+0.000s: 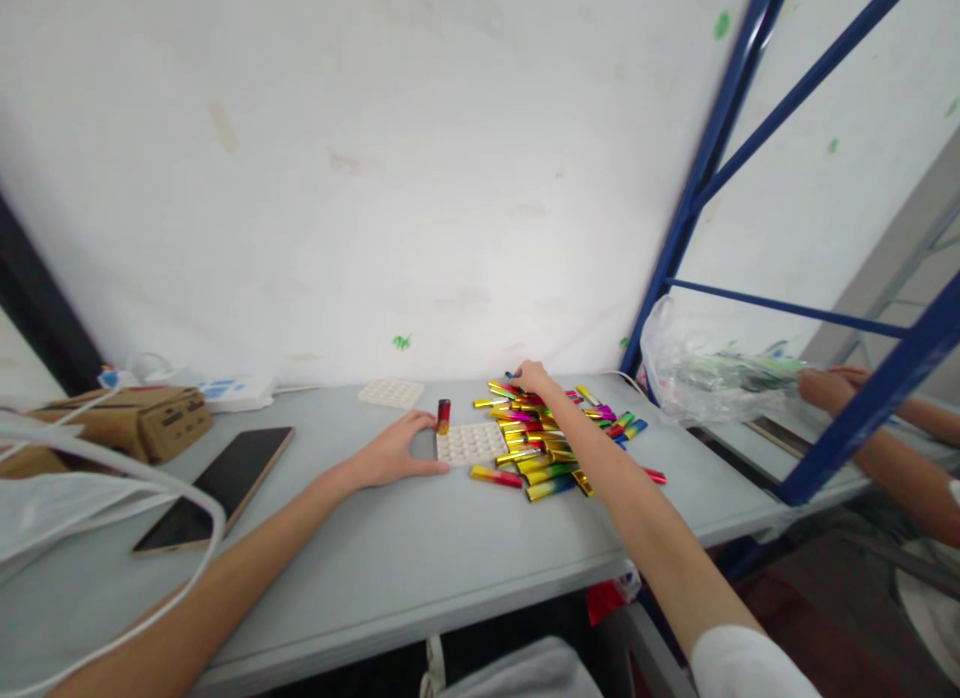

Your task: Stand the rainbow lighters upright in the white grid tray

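My left hand [397, 451] grips the left end of a white tray with rows of round hollows [472, 444], thumb at the near corner and fingers at the far one. One red-and-gold shiny tube [444, 417] stands upright at the tray's left end, by my left fingertips. My right hand [532, 378] is at the back of a pile of shiny coloured tubes [551, 458], its fingers closed. The end of a dark bluish tube [510, 375] shows at those fingertips; the rest is hidden. A red-and-yellow tube [496, 476] lies in front of the tray.
Another white tray [391, 393] lies behind, near the wall. At left are a phone [217, 490], a cardboard box [142, 423] and white cables [214, 508]. A blue metal frame [682, 208] rises at right, with a plastic bag [675, 368] and another person's hands [825, 386] beyond.
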`<state>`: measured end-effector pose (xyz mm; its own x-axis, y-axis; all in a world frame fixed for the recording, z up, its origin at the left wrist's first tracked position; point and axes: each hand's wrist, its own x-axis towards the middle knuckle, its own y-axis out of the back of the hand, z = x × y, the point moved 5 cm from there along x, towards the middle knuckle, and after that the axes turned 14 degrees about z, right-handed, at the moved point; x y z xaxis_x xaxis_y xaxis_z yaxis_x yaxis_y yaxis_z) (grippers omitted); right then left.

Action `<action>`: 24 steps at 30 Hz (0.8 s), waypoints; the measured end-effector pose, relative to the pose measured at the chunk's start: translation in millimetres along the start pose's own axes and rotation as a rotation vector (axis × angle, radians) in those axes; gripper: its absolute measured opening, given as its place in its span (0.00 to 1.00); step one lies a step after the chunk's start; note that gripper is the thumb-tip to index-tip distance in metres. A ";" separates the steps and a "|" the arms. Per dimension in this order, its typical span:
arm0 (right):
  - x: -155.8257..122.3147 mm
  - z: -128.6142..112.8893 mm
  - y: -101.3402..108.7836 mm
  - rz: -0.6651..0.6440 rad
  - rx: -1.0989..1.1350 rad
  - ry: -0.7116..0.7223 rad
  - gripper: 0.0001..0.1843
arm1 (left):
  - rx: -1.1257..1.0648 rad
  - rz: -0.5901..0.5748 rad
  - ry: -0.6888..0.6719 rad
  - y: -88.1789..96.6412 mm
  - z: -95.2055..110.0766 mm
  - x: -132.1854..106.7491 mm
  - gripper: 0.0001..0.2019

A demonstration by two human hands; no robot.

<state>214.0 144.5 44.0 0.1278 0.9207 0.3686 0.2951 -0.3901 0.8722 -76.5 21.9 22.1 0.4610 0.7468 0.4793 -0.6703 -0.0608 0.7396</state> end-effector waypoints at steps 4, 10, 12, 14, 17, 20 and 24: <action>-6.0 -4.9 24.5 0.139 0.204 0.065 0.12 | 0.003 0.003 -0.005 -1.4 -3.4 0.2 0.35; -48.2 -36.4 39.7 0.055 1.217 0.002 0.24 | -0.001 -0.009 -0.003 -2.2 -3.7 -1.0 0.34; -67.6 -49.0 36.7 -0.013 1.341 0.010 0.24 | -0.009 -0.009 -0.004 -1.7 -2.3 -1.2 0.34; -84.2 -58.9 29.8 -0.109 1.368 -0.010 0.25 | -0.018 -0.004 -0.008 -1.3 -1.3 -1.2 0.34; -101.0 -68.5 19.9 -0.208 1.266 -0.048 0.25 | -0.025 0.003 -0.016 -1.0 -0.6 -0.9 0.34; -108.6 -74.9 19.3 -0.131 1.062 -0.019 0.27 | -0.032 0.003 -0.022 -0.7 0.2 -0.8 0.33; -114.0 -82.6 25.9 0.087 0.843 0.052 0.29 | -0.044 -0.001 -0.018 0.0 1.5 -0.8 0.33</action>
<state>128.9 29.6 51.1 0.1452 0.8786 0.4550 0.8959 -0.3119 0.3163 -76.0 20.3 22.3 0.4718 0.7347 0.4874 -0.6946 -0.0308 0.7187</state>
